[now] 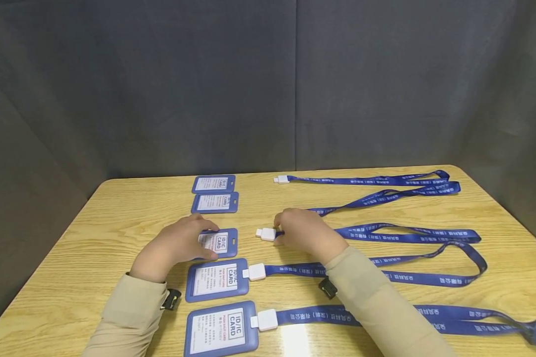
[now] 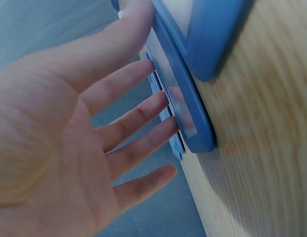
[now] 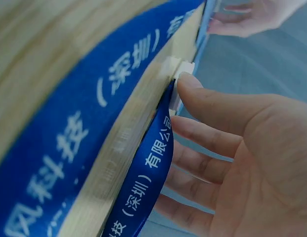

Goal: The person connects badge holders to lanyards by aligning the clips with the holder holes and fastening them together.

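Observation:
With thumb and forefinger at opposite long edges, my left hand holds a blue ID card holder near the middle of the table. Its other fingers stretch out along the far edge in the left wrist view. Part of the holder's white insert is hidden by the hand. Across a small gap to the right, my right hand pinches a lanyard's white clip between thumb and forefinger, where the blue strap begins. The clip's narrow tongue points toward the holder. The blue strap runs back beneath the right hand.
Two holders with lanyards clipped on, the upper holder and lower holder, lie nearest me. Two loose holders, including the rearmost holder, lie behind my left hand. More lanyards, including the rearmost lanyard, stretch rightward across the wooden table.

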`<state>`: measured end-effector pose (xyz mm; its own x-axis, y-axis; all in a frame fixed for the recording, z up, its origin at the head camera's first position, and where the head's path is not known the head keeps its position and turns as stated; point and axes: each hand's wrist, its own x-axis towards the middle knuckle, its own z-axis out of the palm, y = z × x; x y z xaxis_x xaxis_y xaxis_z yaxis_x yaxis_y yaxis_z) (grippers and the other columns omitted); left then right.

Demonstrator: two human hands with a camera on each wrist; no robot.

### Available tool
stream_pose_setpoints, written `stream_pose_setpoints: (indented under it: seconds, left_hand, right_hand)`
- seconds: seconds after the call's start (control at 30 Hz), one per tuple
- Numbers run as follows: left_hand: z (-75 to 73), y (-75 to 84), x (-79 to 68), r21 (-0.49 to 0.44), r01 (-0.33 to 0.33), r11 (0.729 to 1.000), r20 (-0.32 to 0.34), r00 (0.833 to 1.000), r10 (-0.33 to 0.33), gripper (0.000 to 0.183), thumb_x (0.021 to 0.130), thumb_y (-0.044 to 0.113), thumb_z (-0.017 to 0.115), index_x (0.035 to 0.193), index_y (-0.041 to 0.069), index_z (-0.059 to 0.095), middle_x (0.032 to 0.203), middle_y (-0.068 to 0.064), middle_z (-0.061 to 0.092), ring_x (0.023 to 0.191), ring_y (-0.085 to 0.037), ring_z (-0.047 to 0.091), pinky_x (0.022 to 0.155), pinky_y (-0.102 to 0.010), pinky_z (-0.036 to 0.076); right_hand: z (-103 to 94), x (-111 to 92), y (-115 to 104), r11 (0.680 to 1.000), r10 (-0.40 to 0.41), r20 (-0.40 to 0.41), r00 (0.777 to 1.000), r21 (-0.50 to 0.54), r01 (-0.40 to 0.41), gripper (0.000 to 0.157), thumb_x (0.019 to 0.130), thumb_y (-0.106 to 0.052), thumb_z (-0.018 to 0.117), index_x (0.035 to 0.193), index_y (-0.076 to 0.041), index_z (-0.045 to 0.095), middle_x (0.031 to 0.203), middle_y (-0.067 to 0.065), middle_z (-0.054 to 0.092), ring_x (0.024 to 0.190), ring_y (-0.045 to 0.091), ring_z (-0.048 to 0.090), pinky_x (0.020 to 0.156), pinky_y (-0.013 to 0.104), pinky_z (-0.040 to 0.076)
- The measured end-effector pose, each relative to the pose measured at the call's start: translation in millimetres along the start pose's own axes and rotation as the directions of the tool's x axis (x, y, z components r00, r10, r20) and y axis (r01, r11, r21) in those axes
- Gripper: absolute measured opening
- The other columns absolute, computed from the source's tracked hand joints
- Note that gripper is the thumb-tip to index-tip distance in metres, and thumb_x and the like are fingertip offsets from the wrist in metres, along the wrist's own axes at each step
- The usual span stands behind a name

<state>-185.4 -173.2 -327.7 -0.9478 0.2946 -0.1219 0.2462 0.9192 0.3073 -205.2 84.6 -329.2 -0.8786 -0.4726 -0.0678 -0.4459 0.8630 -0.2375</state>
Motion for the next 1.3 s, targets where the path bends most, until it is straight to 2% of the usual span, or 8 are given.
stream_pose_setpoints:
  seconds: [0.27,0.6,0.8,1.1,1.3]
  left_hand:
    - [-0.5,-0.5,-3.2,-0.015,0.002,1.0,0.004,1.0,-0.002,0.067,0.071,0.029,0.091,0.129,0.007,0.065,0.124,-0.012,0.057,0.111,-0.03,0.055,0.094,-0.052,0.047]
    - [1.6,-1.0,-2.4,0.012,-0.003,1.0,-0.009,1.0,0.003,0.067,0.071,0.029,0.09,0.128,0.005,0.065,0.124,-0.013,0.057,0.109,-0.03,0.056,0.094,-0.052,0.047]
    - [2.2,-1.8,-1.5,0.011,0.006,1.0,-0.01,1.0,-0.005,0.068,0.07,0.03,0.091,0.128,0.007,0.065,0.124,-0.013,0.058,0.107,-0.029,0.056,0.094,-0.051,0.047]
    - [0.6,-2.5,-0.6,0.006,-0.005,1.0,-0.018,1.0,0.005,0.069,0.069,0.033,0.091,0.127,0.006,0.065,0.125,-0.012,0.058,0.113,-0.031,0.056,0.096,-0.052,0.046]
    - [1.8,-1.2,-0.1,0.011,-0.005,1.0,-0.017,1.0,0.005,0.07,0.069,0.031,0.091,0.128,0.006,0.065,0.117,-0.01,0.059,0.101,-0.026,0.055,0.09,-0.047,0.048]
  right_hand:
    - [2.2,4.9,-5.0,0.993,-0.068,-0.018,0.998,-0.093,0.066,0.019,0.085,-0.025,0.08,0.093,-0.009,0.074,0.082,-0.002,0.066,0.067,0.013,0.05,0.065,0.031,0.049]
    - [3.5,10.1,-15.3,0.967,-0.134,-0.022,0.991,-0.224,0.126,0.019,0.089,-0.022,0.076,0.097,-0.006,0.073,0.086,0.002,0.069,0.066,0.012,0.052,0.064,0.031,0.053]
    - [6.5,13.4,-25.2,0.954,-0.183,-0.036,0.982,-0.247,0.169,0.017,0.09,-0.019,0.075,0.101,-0.006,0.074,0.087,0.003,0.071,0.065,0.012,0.054,0.066,0.03,0.053]
    - [8.6,13.8,-34.6,0.945,-0.244,-0.062,0.968,-0.239,0.223,0.012,0.09,-0.019,0.074,0.094,-0.008,0.074,0.084,0.001,0.068,0.068,0.012,0.056,0.07,0.034,0.056]
    - [9.8,14.1,-39.2,0.946,-0.24,-0.052,0.969,-0.235,0.222,0.016,0.091,-0.019,0.073,0.102,-0.006,0.074,0.089,0.003,0.07,0.07,0.013,0.057,0.071,0.033,0.055]
